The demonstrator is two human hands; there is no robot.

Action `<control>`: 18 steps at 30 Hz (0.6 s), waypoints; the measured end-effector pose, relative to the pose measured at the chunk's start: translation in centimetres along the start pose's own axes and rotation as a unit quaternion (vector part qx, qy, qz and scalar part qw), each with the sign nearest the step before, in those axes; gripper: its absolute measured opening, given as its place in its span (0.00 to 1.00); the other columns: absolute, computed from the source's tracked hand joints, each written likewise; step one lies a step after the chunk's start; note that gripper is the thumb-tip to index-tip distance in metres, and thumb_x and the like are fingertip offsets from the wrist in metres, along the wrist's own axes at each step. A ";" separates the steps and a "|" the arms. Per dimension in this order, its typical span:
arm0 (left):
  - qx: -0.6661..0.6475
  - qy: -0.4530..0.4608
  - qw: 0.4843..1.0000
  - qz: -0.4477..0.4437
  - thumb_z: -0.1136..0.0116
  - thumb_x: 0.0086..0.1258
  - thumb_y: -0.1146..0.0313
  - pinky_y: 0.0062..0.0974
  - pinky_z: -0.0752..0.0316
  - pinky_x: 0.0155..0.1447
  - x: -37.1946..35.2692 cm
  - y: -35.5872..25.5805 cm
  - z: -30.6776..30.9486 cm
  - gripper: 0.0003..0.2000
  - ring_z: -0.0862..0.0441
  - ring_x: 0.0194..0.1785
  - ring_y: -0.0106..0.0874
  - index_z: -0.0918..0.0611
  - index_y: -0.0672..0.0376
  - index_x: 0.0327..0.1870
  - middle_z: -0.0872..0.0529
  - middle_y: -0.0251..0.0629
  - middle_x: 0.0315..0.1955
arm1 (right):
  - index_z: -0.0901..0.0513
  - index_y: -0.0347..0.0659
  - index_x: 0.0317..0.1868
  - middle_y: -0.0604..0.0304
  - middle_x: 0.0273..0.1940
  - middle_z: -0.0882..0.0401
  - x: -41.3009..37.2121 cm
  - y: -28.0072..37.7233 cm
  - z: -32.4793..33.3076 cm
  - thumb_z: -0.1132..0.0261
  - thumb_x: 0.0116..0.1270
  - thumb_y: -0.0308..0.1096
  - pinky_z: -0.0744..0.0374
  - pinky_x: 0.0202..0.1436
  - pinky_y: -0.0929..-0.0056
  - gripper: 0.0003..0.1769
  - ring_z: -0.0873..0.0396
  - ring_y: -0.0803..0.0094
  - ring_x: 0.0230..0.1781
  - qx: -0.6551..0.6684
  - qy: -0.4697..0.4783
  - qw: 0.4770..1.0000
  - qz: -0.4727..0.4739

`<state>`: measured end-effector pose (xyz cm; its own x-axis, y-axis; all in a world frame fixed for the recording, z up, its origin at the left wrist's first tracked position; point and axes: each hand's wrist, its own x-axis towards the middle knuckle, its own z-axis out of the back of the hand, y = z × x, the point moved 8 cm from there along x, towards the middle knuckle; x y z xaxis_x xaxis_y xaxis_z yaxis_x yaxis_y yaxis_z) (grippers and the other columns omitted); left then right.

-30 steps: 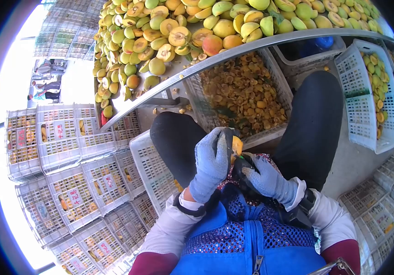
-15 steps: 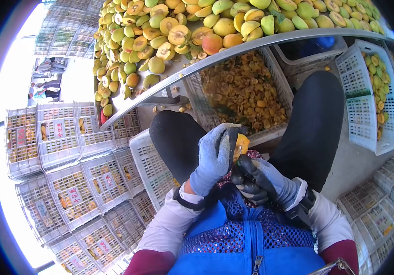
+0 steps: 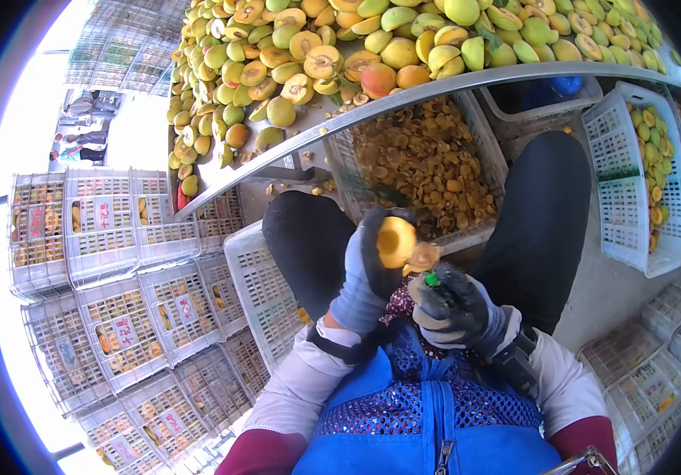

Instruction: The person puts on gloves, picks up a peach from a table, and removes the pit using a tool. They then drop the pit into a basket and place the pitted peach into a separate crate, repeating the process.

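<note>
Pinching a halved fruit [image 3: 395,240] cut face up, the left hand [image 3: 360,285] keeps its grip closed around it. Just beside it, the right hand [image 3: 459,313] is clenched on a green-tipped tool [image 3: 432,279], which touches a second piece [image 3: 422,256]. This fruit looks already split, while a heap of fruit [image 3: 340,39] waits on the tabletop [image 3: 467,81]. Beyond the grip a crate [image 3: 485,150] of halves sits under the tabletop's edge, and there is open room between the knees.

Left hand [image 3: 360,277] and right hand [image 3: 455,313] wear knitted grey-blue cloth gloves, palms dark matt rubber; halved yellow fruit [image 3: 396,241] smooth, matt flesh; white lattice crate [image 3: 257,293] smooth plastic.
</note>
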<state>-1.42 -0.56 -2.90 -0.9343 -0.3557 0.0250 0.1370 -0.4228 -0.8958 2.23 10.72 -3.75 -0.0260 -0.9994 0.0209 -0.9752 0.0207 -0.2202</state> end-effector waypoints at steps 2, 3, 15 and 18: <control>0.146 -0.016 0.986 -0.076 0.26 0.50 0.70 0.28 0.23 0.49 -0.1 -1.3 1.4 0.30 0.18 0.42 0.32 0.28 0.68 0.54 0.19 0.43 0.38 | 0.27 0.38 0.35 0.66 0.15 0.38 0.3 0.9 0.4 0.55 0.73 0.57 0.39 0.07 0.79 0.27 0.41 0.79 0.08 -0.017 0.018 0.999 0.023; 0.018 -0.017 1.000 0.015 0.30 0.55 0.69 0.27 0.23 0.48 0.2 0.2 2.5 0.24 0.19 0.41 0.31 0.26 0.67 0.52 0.19 0.42 0.37 | 0.27 0.40 0.34 0.67 0.14 0.39 0.5 1.1 1.2 0.55 0.73 0.57 0.39 0.07 0.80 0.27 0.41 0.80 0.08 0.015 -0.039 0.999 0.024; 0.469 -0.169 0.846 0.189 0.44 0.66 0.57 0.37 0.26 0.49 2.5 7.1 26.5 0.15 0.18 0.44 0.46 0.17 0.59 0.44 0.15 0.47 0.39 | 0.26 0.42 0.33 0.69 0.13 0.42 1.5 2.8 1.7 0.56 0.74 0.57 0.45 0.06 0.84 0.27 0.47 0.84 0.06 -0.086 -0.126 0.988 0.004; 0.414 -0.138 0.887 0.151 0.44 0.64 0.54 0.35 0.27 0.49 9.6 3.8 22.0 0.17 0.18 0.45 0.43 0.18 0.57 0.45 0.14 0.44 0.37 | 0.28 0.43 0.35 0.71 0.12 0.47 1.9 3.2 3.0 0.54 0.70 0.62 0.49 0.07 0.83 0.28 0.50 0.84 0.06 -0.115 -0.201 0.973 -0.011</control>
<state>-2.58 -23.95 3.71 -0.7127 -0.6997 0.0495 0.6694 -0.6995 -0.2502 -0.27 8.80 -7.35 0.0378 -0.9284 -0.3697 -0.9992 -0.0408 0.0002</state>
